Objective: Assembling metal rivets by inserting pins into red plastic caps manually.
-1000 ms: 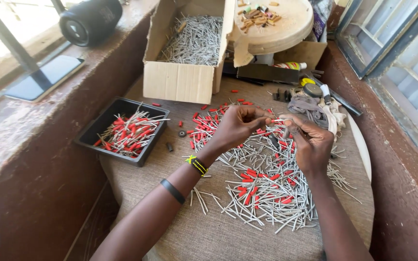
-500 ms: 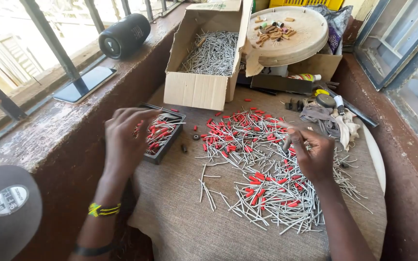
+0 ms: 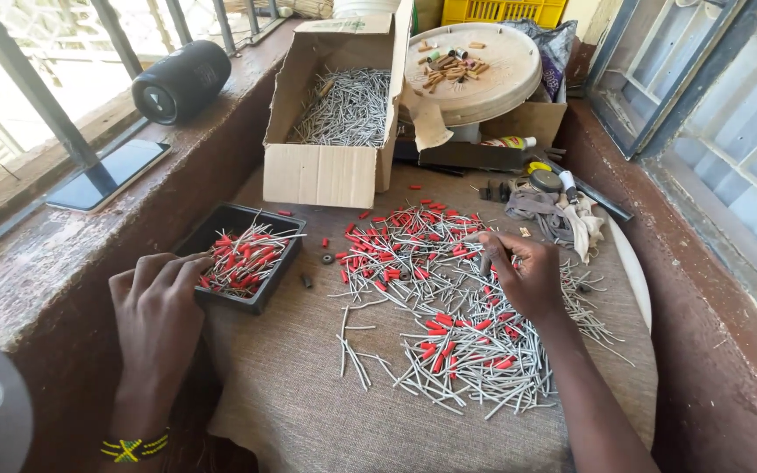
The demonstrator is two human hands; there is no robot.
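Head view, as I read it: left hand (image 3: 158, 307), fingers loosely spread and holding nothing, resting on the near rim of the shallow black rectangular tray (image 3: 187, 238) of red-capped nails. Right hand (image 3: 526, 273), fingers pinched together on the heap of loose red-capped steel nails (image 3: 449, 324) spread mid-desk. Open brown cardboard box of plain nails (image 3: 321, 173) behind.

A black speaker (image 3: 180, 81) and a phone (image 3: 109, 174) lie on the ledge, well beyond the left fingers; a round lid (image 3: 473, 58) sits far ahead.
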